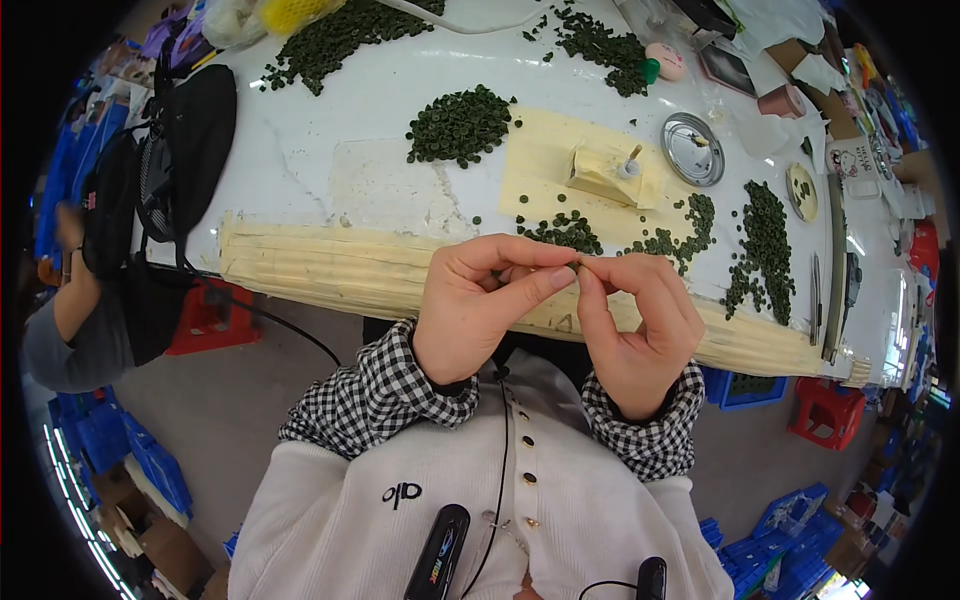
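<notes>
My left hand [478, 300] and my right hand [645, 318] meet at the fingertips just above the table's near edge. Both are pinched closed, thumb against forefinger, on a tiny dark green piece [575, 267] that is mostly hidden. Right behind the fingers lies a small heap of round dark green pieces [565, 232], with a looser scatter [690, 225] to its right. Beyond it, on a yellowish sheet [530, 150], stands a tape-covered block [600, 180] with a short peg sticking up from its top.
More green pieces form a mound [462, 125], a far pile [350, 40] and a strip [765, 245] at right. A round metal lid [692, 150] lies behind the block. Tape-wrapped padding [330, 265] lines the table's front edge. A black bag [200, 140] and another person's arm [75, 300] are at left.
</notes>
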`<state>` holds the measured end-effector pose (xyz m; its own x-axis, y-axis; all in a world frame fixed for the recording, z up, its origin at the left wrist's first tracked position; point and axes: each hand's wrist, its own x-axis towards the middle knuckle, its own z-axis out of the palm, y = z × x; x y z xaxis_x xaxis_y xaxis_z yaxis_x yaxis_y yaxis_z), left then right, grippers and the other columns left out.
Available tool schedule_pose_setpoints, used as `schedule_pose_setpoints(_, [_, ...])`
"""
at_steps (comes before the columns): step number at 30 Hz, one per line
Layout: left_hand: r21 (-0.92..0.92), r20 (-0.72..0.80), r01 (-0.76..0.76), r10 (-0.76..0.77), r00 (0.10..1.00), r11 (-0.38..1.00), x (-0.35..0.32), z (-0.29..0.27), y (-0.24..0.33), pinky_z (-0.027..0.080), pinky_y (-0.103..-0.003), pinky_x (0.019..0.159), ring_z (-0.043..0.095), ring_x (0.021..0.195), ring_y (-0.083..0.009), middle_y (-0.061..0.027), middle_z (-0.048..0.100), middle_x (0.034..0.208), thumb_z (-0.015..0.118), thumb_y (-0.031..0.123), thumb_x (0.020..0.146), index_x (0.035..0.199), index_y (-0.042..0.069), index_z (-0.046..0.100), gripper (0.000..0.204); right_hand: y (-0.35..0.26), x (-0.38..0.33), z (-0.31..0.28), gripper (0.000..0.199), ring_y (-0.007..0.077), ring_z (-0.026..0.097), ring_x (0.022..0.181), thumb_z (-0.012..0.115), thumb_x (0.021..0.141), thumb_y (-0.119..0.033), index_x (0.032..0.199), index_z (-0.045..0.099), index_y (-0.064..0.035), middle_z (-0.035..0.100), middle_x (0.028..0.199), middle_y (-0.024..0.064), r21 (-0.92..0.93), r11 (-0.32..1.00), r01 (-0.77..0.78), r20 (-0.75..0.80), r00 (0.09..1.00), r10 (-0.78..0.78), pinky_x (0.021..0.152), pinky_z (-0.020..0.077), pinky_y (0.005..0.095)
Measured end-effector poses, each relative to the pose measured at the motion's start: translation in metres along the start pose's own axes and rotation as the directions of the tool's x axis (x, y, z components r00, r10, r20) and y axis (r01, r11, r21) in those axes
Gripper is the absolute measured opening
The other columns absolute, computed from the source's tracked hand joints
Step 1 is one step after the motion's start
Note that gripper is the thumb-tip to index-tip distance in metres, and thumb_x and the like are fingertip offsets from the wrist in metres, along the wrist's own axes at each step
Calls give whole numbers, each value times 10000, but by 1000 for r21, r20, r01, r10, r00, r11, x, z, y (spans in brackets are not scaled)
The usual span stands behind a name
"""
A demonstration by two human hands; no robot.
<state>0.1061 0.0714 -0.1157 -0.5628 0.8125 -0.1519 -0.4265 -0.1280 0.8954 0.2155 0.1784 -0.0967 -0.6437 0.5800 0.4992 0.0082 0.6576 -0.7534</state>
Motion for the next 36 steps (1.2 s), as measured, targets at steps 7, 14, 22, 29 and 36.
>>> schedule_pose_setpoints(7, [65, -2, 5, -5, 1000, 998, -1, -3, 2, 415, -154, 614, 533, 701, -12, -10, 656, 808, 651, -23, 828, 989, -11, 682, 164, -1, -1, 0, 177, 189, 621, 655, 671, 715, 82, 882, 658, 22, 622, 774, 109, 9, 1000, 18, 13, 1000, -18, 584, 493, 254])
schedule_pose_setpoints(14, [40, 1, -2, 2, 1000, 999, 3, -7, 3, 469, -173, 669, 592, 767, -49, -61, 680, 873, 661, -23, 817, 982, -20, 677, 166, -3, -1, -1, 210, 214, 625, 660, 671, 719, 84, 919, 666, 20, 622, 774, 122, -35, 995, 97, 72, 993, -94, 592, 499, 265])
schedule_pose_setpoints(22, [-2, 98, 105, -105, 990, 994, 5, -10, 8, 502, -216, 751, 619, 819, -89, -74, 673, 914, 657, -15, 823, 960, -8, 651, 137, 1, 0, -6, 226, 210, 624, 661, 691, 706, 77, 922, 673, 14, 624, 769, 117, 34, 995, 93, 52, 994, -95, 579, 498, 265])
schedule_pose_setpoints(29, [113, 73, 59, -67, 995, 992, 3, -7, 11, 491, -207, 744, 608, 837, -77, -73, 677, 927, 620, 15, 866, 1011, -27, 652, 155, 5, -2, 3, 278, 213, 601, 636, 694, 694, 80, 964, 672, 20, 618, 777, 106, -126, 962, 241, 30, 970, -239, 552, 494, 281])
schedule_pose_setpoints(36, [288, 54, -7, -9, 998, 958, 0, -9, 7, 497, -216, 756, 616, 859, -92, -94, 678, 951, 585, 14, 886, 1034, -43, 647, 169, 4, -4, 4, 265, 211, 602, 648, 687, 707, 77, 965, 671, 17, 617, 790, 107, -82, 976, 204, 42, 979, -201, 562, 492, 279])
